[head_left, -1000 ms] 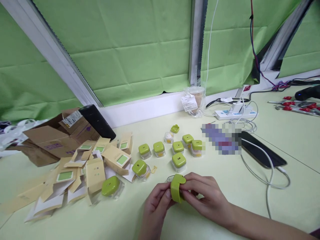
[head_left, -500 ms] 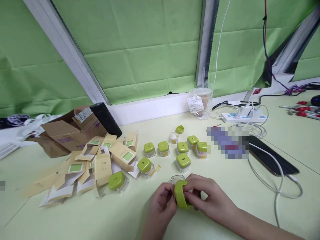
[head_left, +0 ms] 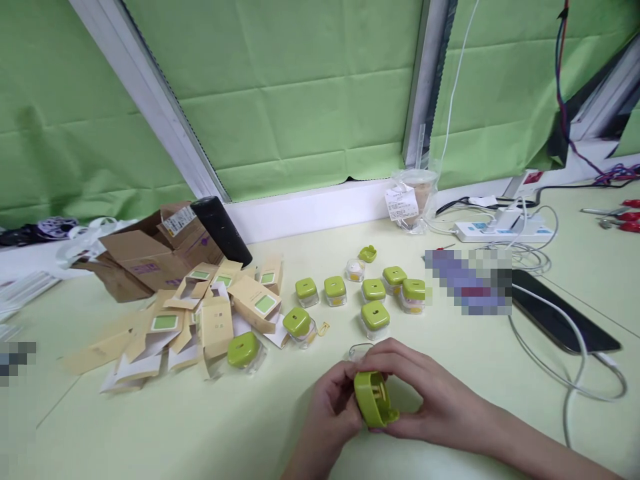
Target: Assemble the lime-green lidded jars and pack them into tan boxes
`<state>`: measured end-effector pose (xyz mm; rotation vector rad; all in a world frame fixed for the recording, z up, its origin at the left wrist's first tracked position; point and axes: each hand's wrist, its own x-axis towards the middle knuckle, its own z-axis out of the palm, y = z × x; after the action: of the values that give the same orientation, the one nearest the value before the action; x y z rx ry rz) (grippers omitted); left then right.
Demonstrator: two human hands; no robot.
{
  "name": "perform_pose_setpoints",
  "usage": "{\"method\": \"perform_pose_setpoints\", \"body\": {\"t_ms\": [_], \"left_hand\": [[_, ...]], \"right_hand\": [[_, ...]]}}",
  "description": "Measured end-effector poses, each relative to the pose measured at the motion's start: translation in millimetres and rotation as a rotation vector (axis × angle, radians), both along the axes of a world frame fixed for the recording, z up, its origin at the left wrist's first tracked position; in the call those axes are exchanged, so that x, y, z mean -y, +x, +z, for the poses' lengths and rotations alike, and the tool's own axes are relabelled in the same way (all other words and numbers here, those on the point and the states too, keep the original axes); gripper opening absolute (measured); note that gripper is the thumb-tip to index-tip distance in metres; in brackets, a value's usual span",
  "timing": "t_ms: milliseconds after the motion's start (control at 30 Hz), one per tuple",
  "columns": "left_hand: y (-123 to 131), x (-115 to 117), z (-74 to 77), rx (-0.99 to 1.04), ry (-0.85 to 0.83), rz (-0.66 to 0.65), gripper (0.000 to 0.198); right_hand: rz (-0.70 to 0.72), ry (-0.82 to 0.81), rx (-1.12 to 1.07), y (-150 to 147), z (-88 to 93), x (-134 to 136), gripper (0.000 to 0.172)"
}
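Head view puts both hands low in the middle, just over the surface (head_left: 200,433). Between them I see a green lid (head_left: 375,399), turned on edge so its ribbed underside faces me. The left hand (head_left: 327,410) closes its grip on the lid's left rim, thumb and fingertips pinching it. The right hand (head_left: 435,400) wraps over the top and right side, its grip also pressed onto the lid, with some fingers curled behind where I cannot see them. The lid hangs clear of the surface, not resting on it.

Just behind the hands stands an open clear jar (head_left: 359,351), partly hidden by the right fingers. Further back, capped jars (head_left: 375,315) sit in a loose group, with one loose cap (head_left: 368,253) near an uncapped pot (head_left: 355,269). To the left lie torn boxes (head_left: 215,320), with two more capped jars among them. A phone (head_left: 560,313) with a white cable (head_left: 575,373) lies to the right.

I judge the lid light and stiff: moulded plastic with a smooth, rounded outer shell that could slip under a loose pinch. The square rim looks the surest place to hold, on opposite edges, thumb against fingers. The inner ribs look thin, so I would not press there.
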<state>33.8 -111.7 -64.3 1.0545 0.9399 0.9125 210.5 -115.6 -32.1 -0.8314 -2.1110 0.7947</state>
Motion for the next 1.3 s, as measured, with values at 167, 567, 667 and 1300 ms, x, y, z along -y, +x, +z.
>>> {"method": "perform_pose_setpoints", "body": {"t_ms": [167,567,667,1300], "left_hand": [[-3.3,-1.5,-0.9,0.123,0.023,-0.024,0.036],[-1.1,7.1,5.9,0.002,-0.078,-0.122,0.047],[1.3,7.7,6.3,0.0,-0.071,-0.099,0.048],[-10.8,-13.1,25.3,-0.284,0.402,-0.071,0.046]], "right_hand": [[-0.05,0.085,-0.031,1.9,1.4,0.5,0.057],[-0.128,0.233,-0.094,-3.3,-7.2,6.8,0.06],[-0.109,0.271,-0.202,-5.8,-8.9,12.1,0.06],[-0.274,-0.063,0.008,14.7,-2.3,-10.8,0.054]]}}
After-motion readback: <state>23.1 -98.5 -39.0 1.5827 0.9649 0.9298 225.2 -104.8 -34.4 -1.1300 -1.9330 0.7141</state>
